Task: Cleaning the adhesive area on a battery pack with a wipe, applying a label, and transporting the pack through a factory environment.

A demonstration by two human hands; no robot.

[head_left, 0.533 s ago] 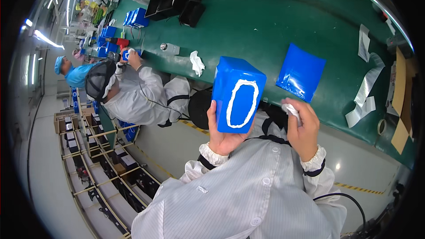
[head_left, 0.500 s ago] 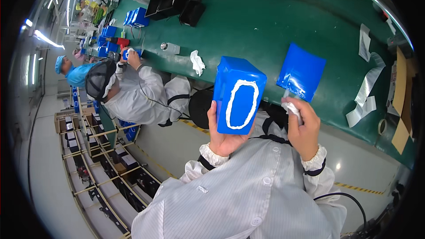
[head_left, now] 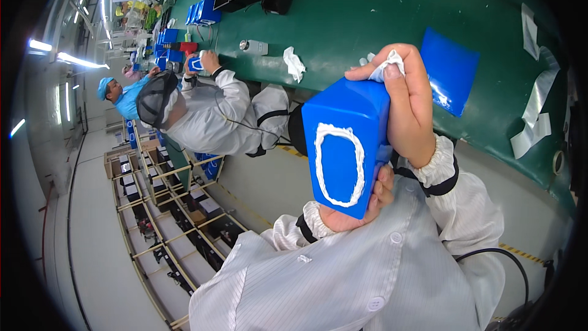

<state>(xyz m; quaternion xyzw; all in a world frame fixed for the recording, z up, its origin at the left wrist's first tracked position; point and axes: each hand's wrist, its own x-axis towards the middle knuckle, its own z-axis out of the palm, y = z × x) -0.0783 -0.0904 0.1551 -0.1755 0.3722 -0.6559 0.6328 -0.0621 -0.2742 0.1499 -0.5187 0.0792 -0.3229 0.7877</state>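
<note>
Any lettering on my feed is too small to read; the boxes (head_left: pixel 209 203) down at left have white tops that could be labels, can't tell from here. The block (head_left: pixel 340 165) is the clear bit: glossy blue, squared off, with a lumpy white ring (head_left: pixel 360 175) on the face toward me, a long oval with rough edges and blue inside. It's held up in front of the coat (head_left: pixel 331 276), by the near edge of the green table (head_left: pixel 367 18). My left hand (head_left: pixel 346 220) grips it from below, fingers wrapped round the lower right side. My right hand (head_left: pixel 411 101) is up by its top right edge, thumb and fingers pinching a white tissue (head_left: pixel 392 60); can't tell if the fingertips touch the block. A blue sheet (head_left: pixel 451 70) lies on the table just beyond that hand
</note>
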